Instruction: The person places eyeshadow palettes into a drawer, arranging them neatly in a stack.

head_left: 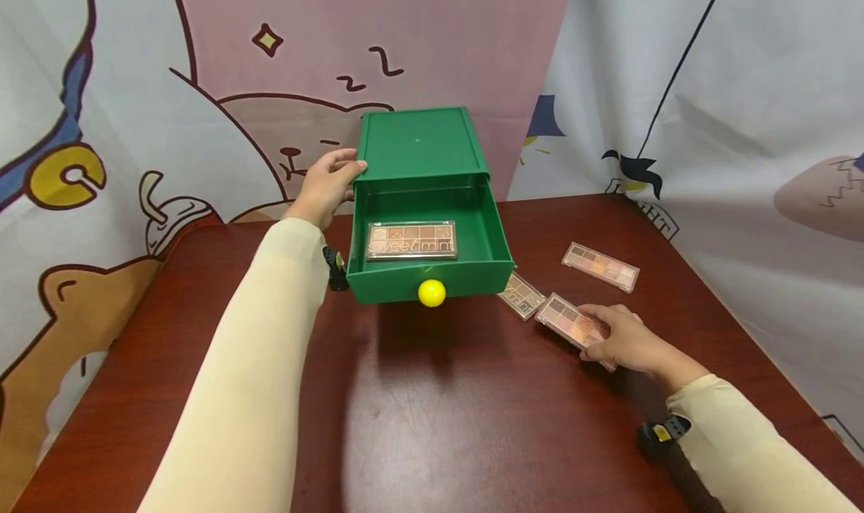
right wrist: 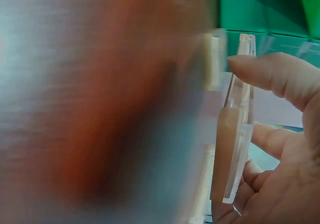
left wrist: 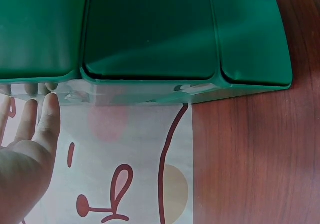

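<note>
So the held palette sits out to the right of the green box, a little forward of its pulled-out drawer; the right grip has it pinched near the end farther from the box, thumb on one side, fingers on the other; the wrist shot is pretty smeary, so I can't swear whether it's fully off the table. Left grip isn't wrapped round anything; its fingers are fairly straight and rest against the box's left side, near the top.

Handling-wise I'd guess light and stiff; the clear plastic case looks slick, and the pressed powder inside probably cracks if dropped; long edges are the place to hold, closer to the middle so it doesn't tip, and go easy on the squeeze.

Also about: one boxed palette lying flat inside the box's drawer; a half-hidden palette by the box's right front, just beside the held one; and a far palette well off to the box's right.
</note>
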`<move>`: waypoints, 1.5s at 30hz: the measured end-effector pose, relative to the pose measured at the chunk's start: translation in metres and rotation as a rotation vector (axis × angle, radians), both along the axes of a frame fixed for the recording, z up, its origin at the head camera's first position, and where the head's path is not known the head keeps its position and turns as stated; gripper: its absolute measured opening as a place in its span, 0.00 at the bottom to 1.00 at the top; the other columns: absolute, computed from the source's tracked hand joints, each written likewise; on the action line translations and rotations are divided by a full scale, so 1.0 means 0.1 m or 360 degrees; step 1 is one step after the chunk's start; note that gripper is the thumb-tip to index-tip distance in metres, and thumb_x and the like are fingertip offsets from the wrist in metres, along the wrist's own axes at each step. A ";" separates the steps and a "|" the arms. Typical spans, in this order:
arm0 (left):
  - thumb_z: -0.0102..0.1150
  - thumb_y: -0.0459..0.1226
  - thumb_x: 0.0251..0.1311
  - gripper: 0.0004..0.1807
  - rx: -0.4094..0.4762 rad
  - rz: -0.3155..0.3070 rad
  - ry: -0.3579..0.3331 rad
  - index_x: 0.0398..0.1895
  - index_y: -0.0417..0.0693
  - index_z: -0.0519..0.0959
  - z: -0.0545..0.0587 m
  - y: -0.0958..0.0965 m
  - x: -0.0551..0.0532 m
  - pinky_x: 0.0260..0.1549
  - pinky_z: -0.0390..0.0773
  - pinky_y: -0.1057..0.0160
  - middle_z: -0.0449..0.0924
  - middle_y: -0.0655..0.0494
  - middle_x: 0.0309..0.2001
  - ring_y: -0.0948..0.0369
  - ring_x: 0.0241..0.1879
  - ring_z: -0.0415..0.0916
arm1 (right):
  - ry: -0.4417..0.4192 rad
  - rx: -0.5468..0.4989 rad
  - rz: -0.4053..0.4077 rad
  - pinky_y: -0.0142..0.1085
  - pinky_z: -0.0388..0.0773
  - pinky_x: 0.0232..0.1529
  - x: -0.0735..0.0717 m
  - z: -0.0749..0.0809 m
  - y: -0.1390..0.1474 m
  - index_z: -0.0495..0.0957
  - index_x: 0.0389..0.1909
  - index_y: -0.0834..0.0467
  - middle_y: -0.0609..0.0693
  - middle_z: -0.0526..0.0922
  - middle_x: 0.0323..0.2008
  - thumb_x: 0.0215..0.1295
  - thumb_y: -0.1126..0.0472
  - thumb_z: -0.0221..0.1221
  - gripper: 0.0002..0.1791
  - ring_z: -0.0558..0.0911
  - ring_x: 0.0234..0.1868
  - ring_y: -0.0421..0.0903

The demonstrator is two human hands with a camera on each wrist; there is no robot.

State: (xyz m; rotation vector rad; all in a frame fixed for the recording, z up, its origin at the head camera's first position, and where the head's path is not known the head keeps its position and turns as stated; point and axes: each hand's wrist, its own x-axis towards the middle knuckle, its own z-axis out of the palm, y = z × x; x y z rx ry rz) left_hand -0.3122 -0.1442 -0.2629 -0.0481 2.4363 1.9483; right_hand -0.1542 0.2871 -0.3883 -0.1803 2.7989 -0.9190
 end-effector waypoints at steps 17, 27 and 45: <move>0.54 0.48 0.68 0.28 0.0005 -0.0040 0.0014 0.70 0.56 0.65 -0.11 0.00 0.03 0.60 0.70 0.55 0.64 0.53 0.68 0.55 0.62 0.67 | 0.0273 -0.0095 0.0061 0.41 0.64 0.42 -0.46 1.05 -0.33 0.63 0.68 0.66 0.69 0.63 0.54 0.51 0.64 0.70 0.42 0.62 0.52 0.60; 0.54 0.47 0.68 0.28 -0.0002 -0.0038 0.0035 0.70 0.54 0.65 -0.09 -0.01 0.05 0.59 0.72 0.55 0.65 0.52 0.67 0.55 0.61 0.69 | 0.0240 -0.0182 0.0154 0.42 0.72 0.45 -0.64 1.79 -0.83 0.59 0.72 0.58 0.67 0.57 0.62 0.54 0.64 0.68 0.44 0.61 0.58 0.61; 0.55 0.47 0.68 0.28 0.0007 -0.0019 0.0060 0.70 0.54 0.65 0.01 -0.01 0.04 0.58 0.73 0.56 0.66 0.52 0.67 0.56 0.60 0.70 | 0.0024 -0.0066 0.0390 0.33 0.78 0.33 -0.96 2.29 -1.69 0.58 0.73 0.51 0.59 0.59 0.63 0.56 0.64 0.66 0.44 0.67 0.51 0.53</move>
